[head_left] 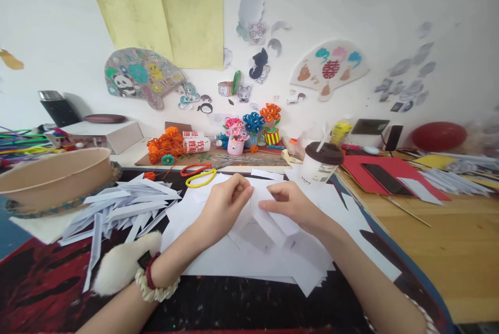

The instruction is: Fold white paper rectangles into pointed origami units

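Observation:
My left hand (230,204) is closed, its thumb and fingertips pinched on the upper edge of a white sheet of paper (253,225). On the same sheet, my right hand (292,204) curls its fingers at the far side with the thumb at the near side, a small gap showing between them. The sheet stands up slightly with a slanting crease. Beneath it lie more loose white sheets (234,264), spread over a dark mat. A heap of folded white paper strips (125,204) lies left of my left hand. The exact grip of the right fingertips is partly hidden.
A lidded cup (323,161) with a straw stands behind my right hand. At the left sit a round beige basin (58,173) and a white fluffy object (125,266). Craft flowers (253,126) line the back. A phone (385,179) rests on red paper at right.

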Motion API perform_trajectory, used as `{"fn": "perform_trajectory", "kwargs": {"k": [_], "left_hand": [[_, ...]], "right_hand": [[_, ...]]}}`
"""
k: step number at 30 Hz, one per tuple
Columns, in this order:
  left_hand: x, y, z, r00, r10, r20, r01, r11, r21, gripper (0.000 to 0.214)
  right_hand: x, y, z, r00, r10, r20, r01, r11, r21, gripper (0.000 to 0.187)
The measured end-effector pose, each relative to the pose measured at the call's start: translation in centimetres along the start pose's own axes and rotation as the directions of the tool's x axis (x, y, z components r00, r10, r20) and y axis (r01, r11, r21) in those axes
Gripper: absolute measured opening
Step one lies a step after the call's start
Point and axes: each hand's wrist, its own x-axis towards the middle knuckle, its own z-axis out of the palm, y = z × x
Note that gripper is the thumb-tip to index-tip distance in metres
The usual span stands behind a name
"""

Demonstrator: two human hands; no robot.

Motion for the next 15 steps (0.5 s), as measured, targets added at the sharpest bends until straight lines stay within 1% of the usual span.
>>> {"fn": "perform_trajectory", "kwargs": {"k": [1,3,4,7,9,10,12,14,15], "left_hand": [[0.0,-0.1,0.0,1.000,-0.019,-0.025,0.019,1.000,-0.024,0.018],[0.2,-0.4,0.0,0.994,-0.078,-0.082,0.069,0.991,-0.111,0.020],[0.2,-0.4,0.0,0.987,-0.115,-0.108,0.095,0.980,-0.173,0.020],[0.4,-0.4,0.0,0.962,-0.218,-0.163,0.141,0.912,-0.386,0.021],[0.4,-0.2,0.2,0.946,-0.271,-0.175,0.151,0.851,-0.503,0.020],[0.4,-0.1,0.3,0.939,-0.294,-0.179,0.154,0.824,-0.546,0.019],[0.3,0.0,0.5,0.924,-0.324,-0.202,0.146,0.789,-0.597,0.019],[0.2,0.0,0.8,0.910,-0.323,-0.259,0.110,0.791,-0.602,0.018],[0.2,-0.1,0.8,0.905,-0.314,-0.287,0.092,0.803,-0.590,0.018]], "right_hand": [[0.0,0.0,0.0,1.000,0.006,-0.008,-0.006,0.999,0.033,0.043],[0.0,0.0,-0.1,0.999,0.038,-0.032,-0.032,0.988,0.149,0.023],[0.1,0.1,-0.2,0.997,0.064,-0.049,-0.052,0.973,0.226,0.022],[0.2,0.3,-0.3,0.982,0.144,-0.119,-0.070,0.876,0.477,0.051],[0.3,0.3,0.0,0.975,0.173,-0.136,-0.059,0.798,0.599,0.062],[0.3,0.2,0.2,0.975,0.174,-0.135,-0.050,0.771,0.635,0.065],[0.2,0.1,0.7,0.984,0.151,-0.094,-0.053,0.752,0.657,0.066],[0.2,0.2,1.1,0.994,0.109,-0.001,-0.084,0.773,0.629,0.063],[0.2,0.3,1.2,0.994,0.102,0.047,-0.109,0.794,0.599,0.057]]}}
